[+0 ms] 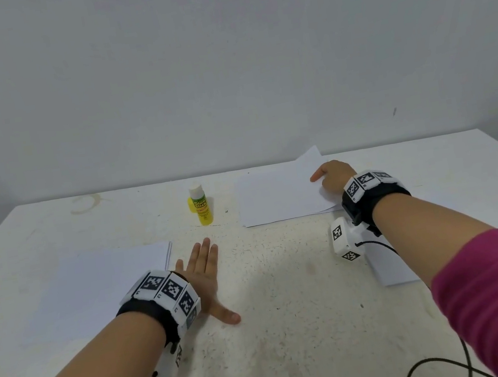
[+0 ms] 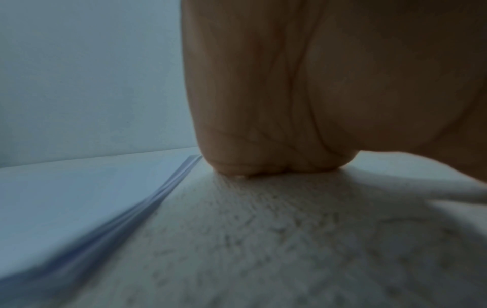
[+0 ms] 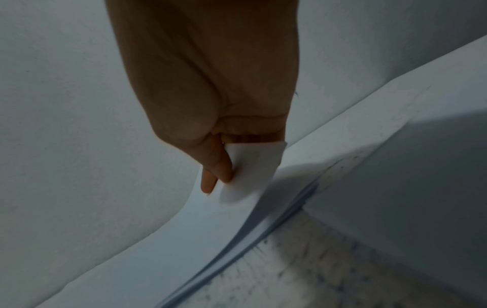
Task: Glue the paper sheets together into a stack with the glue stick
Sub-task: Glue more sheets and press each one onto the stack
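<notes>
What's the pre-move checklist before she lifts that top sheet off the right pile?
1. Right hand pinches top sheet corner: ok.
2. Only one sheet pinched: cannot tell.
3. Left hand flat on table, free: ok.
4. Glue stick upright, out of the way: ok.
5. Glue stick cap off: not ok.
6. Left stack ready to receive: ok.

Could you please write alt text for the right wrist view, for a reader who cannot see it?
The right hand pinches the corner of the top sheet and curls it up off a paper pile on a speckled white table.
</notes>
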{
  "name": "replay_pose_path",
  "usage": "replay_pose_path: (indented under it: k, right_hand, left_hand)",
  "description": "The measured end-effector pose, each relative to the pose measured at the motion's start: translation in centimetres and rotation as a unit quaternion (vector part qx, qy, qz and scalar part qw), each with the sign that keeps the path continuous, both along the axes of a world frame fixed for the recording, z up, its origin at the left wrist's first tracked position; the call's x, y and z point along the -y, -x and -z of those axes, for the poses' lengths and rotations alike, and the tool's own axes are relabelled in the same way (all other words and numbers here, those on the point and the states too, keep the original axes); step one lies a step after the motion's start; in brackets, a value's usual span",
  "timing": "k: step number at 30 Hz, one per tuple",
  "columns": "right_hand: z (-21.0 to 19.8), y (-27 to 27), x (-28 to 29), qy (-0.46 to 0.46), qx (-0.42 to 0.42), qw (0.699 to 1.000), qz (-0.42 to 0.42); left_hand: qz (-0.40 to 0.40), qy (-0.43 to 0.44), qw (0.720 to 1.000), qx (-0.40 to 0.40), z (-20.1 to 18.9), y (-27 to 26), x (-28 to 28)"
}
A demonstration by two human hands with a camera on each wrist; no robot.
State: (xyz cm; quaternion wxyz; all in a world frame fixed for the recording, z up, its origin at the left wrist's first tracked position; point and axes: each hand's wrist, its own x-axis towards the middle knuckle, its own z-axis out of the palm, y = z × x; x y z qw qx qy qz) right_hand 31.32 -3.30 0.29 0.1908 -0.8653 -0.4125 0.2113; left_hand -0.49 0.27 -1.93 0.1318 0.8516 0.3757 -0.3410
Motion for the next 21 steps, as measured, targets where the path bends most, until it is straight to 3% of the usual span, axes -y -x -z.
replay_pose_path:
  k: [11, 21]
  right_hand:
    - [0.9, 0.3, 0.5, 0.017, 0.016, 1.0, 0.0]
    - [0.7, 0.5, -0.5, 0.139, 0.138, 0.98, -0.029]
  left_hand:
    - [0.014, 0.013, 1.0, 0.007, 0.1, 0.1, -0.4]
    - [0.008, 0.015, 1.0, 0.006, -0.3, 0.1, -0.1]
